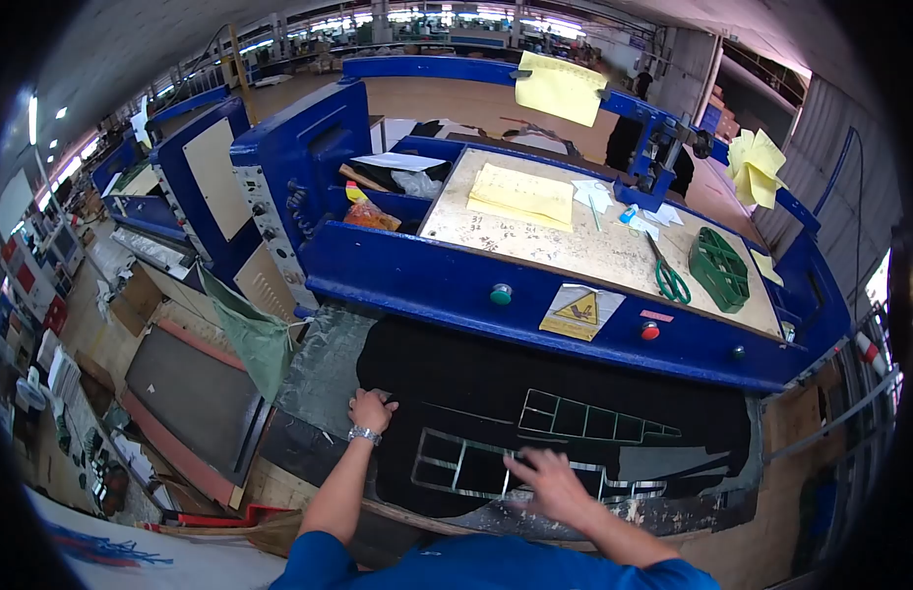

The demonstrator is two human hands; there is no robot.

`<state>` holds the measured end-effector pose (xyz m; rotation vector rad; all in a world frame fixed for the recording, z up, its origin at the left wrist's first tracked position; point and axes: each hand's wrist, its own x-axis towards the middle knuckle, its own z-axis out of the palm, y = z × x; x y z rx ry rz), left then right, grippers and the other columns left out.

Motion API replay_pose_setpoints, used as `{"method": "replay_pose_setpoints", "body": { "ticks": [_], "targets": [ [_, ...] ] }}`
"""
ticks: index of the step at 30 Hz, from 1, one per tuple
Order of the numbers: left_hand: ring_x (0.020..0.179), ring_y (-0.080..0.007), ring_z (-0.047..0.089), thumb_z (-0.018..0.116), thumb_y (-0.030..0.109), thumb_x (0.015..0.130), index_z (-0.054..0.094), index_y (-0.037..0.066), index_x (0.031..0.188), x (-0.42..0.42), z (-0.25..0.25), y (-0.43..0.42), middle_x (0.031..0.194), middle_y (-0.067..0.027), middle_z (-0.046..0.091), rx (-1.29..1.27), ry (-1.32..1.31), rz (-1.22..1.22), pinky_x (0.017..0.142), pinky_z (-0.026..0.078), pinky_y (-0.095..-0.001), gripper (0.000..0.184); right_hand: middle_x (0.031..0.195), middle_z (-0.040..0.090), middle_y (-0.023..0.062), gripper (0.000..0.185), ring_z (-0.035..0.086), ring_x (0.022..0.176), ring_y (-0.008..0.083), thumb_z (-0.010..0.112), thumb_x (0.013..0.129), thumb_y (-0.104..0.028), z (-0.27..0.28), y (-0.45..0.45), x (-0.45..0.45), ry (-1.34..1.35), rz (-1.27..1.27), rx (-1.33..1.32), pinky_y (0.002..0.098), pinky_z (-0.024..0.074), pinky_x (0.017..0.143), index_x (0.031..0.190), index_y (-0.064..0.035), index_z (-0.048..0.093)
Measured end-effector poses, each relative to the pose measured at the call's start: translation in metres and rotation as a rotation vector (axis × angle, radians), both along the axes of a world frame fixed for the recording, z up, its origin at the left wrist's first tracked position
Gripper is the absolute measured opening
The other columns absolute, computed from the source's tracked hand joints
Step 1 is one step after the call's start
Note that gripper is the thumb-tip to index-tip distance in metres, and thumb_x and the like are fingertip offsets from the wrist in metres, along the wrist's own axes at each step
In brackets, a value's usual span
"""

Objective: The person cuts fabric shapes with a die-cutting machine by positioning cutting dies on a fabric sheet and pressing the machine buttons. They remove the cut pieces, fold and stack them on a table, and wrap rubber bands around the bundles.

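A sheet of black fabric (447,359) covers much of the work surface in front of me. My left hand (371,411), a metal watch on its wrist, is at the sheet's left edge, with fingers curled on the fabric. A steel-edged cutting die (458,475), a frame divided into cells, lies on the near part of the black sheet. My right hand (552,484) is over that die, fingers apart and slightly blurred; whether it touches the die I cannot tell. Farther back, a second, green-edged cutting die (569,417) tapers to the right.
The blue press beam (427,280) spans behind the fabric, with a green button (501,294) and red button (650,331). On its board (496,241) are yellow papers (521,197), green-handled scissors (668,273) and a green die (719,270). A green cloth (250,334) hangs at left.
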<state>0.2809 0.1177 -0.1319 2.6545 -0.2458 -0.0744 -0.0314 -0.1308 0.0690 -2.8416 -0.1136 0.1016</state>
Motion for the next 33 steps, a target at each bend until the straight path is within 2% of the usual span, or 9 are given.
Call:
{"method": "replay_pose_setpoints", "body": {
  "ticks": [4,9,11,17,19,21,27,30,33],
  "targets": [
    [0.106,-0.032,0.064,0.088,0.02,0.075,0.065,0.004,0.11,0.008,0.033,-0.01,0.113,-0.0132,0.066,-0.403,0.212,-0.186,0.092,0.052,-0.0415,0.044,0.139,0.054,0.0183,0.08,0.053,0.124,0.0362,0.082,0.075,-0.04,-0.084,-0.015,-0.067,0.109,0.016,-0.016,0.0517,0.0435,0.098,0.145,-0.0183,0.052],
    [0.121,-0.025,0.059,0.084,0.013,0.081,0.061,0.0,0.129,-0.04,0.177,-0.056,0.121,-0.0145,0.067,-0.711,0.409,-0.282,0.098,0.049,-0.0337,0.055,0.14,0.053,0.0181,0.076,0.051,0.125,0.0374,0.082,0.078,-0.035,-0.119,-0.024,-0.091,0.094,0.005,0.083,0.0541,0.0431,0.101,0.145,-0.0177,0.051],
    [0.119,-0.021,0.061,0.083,0.014,0.083,0.068,0.001,0.119,-0.059,0.224,-0.068,0.11,-0.0103,0.071,-0.72,0.5,-0.46,0.1,0.047,-0.0316,0.041,0.142,0.05,0.0196,0.076,0.05,0.127,0.0394,0.08,0.081,-0.036,-0.113,-0.028,-0.077,0.219,0.016,0.091,0.0536,0.0434,0.103,0.146,-0.0129,0.049],
    [0.075,-0.0017,0.056,0.079,0.013,0.089,0.072,0.001,0.103,-0.124,0.304,-0.066,0.085,0.0019,0.069,-0.648,0.358,-0.731,0.065,0.046,-0.0205,0.019,0.145,0.05,0.0202,0.084,0.048,0.135,0.0395,0.09,0.073,-0.033,0.023,-0.042,0.04,-0.459,-0.017,0.653,0.0471,0.0414,0.112,0.142,-0.004,0.052],
    [0.077,-0.0027,0.059,0.077,0.011,0.09,0.072,0.001,0.101,-0.14,0.322,-0.051,0.086,0.002,0.069,-0.78,0.401,-0.671,0.067,0.048,-0.0209,0.015,0.135,0.061,0.0185,0.077,0.059,0.125,0.0335,0.089,0.075,-0.032,0.022,-0.051,0.078,-0.116,0.265,0.815,0.0414,0.0458,0.108,0.138,-0.0019,0.056],
    [0.082,-0.0049,0.063,0.077,0.01,0.09,0.071,0.001,0.101,-0.145,0.334,-0.025,0.087,0.0001,0.07,-0.736,0.264,-0.536,0.071,0.05,-0.0213,0.015,0.096,0.074,0.0103,0.042,0.066,0.091,0.0137,0.082,0.086,-0.027,0.002,-0.05,0.101,0.285,0.392,0.94,0.0321,0.0519,0.085,0.114,0.0016,0.07],
    [0.077,-0.0032,0.059,0.075,0.006,0.091,0.068,-0.001,0.101,-0.152,0.27,0.107,0.085,0.003,0.067,-1.021,0.127,-0.071,0.069,0.047,-0.0192,0.014,0.067,0.055,-0.0081,0.033,0.047,0.067,0.0013,0.075,0.095,-0.03,-0.089,-0.064,0.114,0.654,0.397,0.924,0.0239,0.0391,0.058,0.078,-0.0032,0.066],
    [0.078,-0.0048,0.06,0.072,0.005,0.093,0.067,0.0,0.105,-0.176,0.192,0.156,0.089,0.002,0.067,-1.21,0.141,0.203,0.071,0.049,-0.0217,0.014,0.085,0.075,0.0057,0.018,0.071,0.081,0.011,0.075,0.093,-0.02,-0.067,-0.074,0.139,0.771,0.3,0.873,0.0285,0.0579,0.075,0.097,-0.002,0.075],
    [0.07,-0.0033,0.055,0.07,0.01,0.096,0.065,0.002,0.112,-0.222,0.126,0.174,0.086,0.0044,0.061,-1.243,0.156,0.494,0.063,0.046,-0.021,0.018,0.084,0.075,0.0032,0.014,0.067,0.08,0.0106,0.077,0.09,-0.019,-0.05,-0.075,0.188,0.631,0.376,0.573,0.0299,0.0544,0.074,0.093,-0.0052,0.077]
  ]
}}
